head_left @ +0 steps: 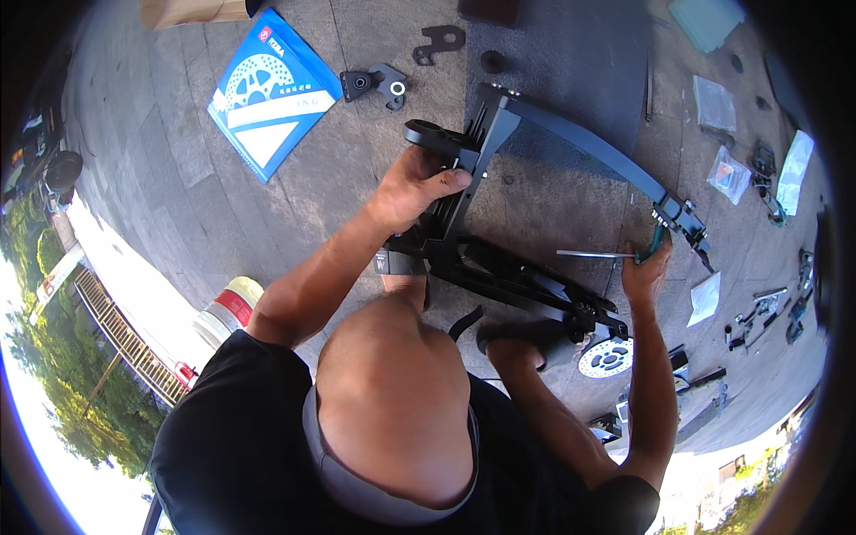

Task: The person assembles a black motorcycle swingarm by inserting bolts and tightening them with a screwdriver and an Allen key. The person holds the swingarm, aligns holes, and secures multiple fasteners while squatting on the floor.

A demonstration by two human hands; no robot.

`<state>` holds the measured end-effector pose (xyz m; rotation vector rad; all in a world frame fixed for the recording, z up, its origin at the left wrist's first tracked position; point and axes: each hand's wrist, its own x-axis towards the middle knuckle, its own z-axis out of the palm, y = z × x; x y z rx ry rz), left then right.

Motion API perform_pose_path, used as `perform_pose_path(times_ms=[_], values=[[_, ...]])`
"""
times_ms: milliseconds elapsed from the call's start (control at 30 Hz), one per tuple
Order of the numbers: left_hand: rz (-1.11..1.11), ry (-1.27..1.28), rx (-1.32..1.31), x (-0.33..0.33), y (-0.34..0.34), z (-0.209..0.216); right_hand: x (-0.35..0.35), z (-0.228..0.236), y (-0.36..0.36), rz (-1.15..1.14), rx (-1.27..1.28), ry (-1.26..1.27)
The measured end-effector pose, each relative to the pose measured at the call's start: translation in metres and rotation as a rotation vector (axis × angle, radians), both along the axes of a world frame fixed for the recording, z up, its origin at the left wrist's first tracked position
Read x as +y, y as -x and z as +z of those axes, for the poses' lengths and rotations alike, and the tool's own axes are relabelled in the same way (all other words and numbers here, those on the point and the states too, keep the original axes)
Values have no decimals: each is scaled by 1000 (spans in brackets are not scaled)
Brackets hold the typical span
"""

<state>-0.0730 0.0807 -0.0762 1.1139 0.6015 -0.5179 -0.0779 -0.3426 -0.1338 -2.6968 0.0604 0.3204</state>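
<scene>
A black metal frame (459,205) stands on the paved floor between my legs, with a long curved bar (588,147) reaching to the far right. My left hand (413,192) is closed around the frame's upper left side, thumb lying over its edge. In my right hand (648,272) is a teal-handled tool (596,254) with a straight metal shaft pointing left. That hand is closed just below the bar's right end, where a hinged bracket (685,223) sits. At the frame's near right end shows a perforated brake disc (606,358). My fingers on the frame's far side are hidden.
Beyond my left hand lie a blue-and-white packet (272,96), a black bracket with a hook (379,86) and a flat dark plate (439,45). A dark mat (557,53) is under the bar. Plastic bags (729,174) and small parts lie right. A white bucket (227,312) stands left.
</scene>
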Motion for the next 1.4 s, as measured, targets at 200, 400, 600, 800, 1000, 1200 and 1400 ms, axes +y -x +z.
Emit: perform_pose_path(times_ms=[200,400,600,800,1000,1200,1400], values=[[-158,-44,-39,9,0,-1,3,-6,-3,-10,3,-11],[41,253,84,18,3,-11,4,-6,-1,-40,12,-62],[4,239,43,20,4,-15,1,-7,-1,-2,-31,-48],[-104,48,14,14,1,-6,-8,-9,0,88,-80,-77],[-131,19,38,13,-3,-2,-24,-9,-3,-110,114,-292],[-179,-92,49,8,-4,0,-27,-5,-17,-622,384,-674],[-161,-96,117,7,-4,4,-18,16,-18,-823,485,-1002]])
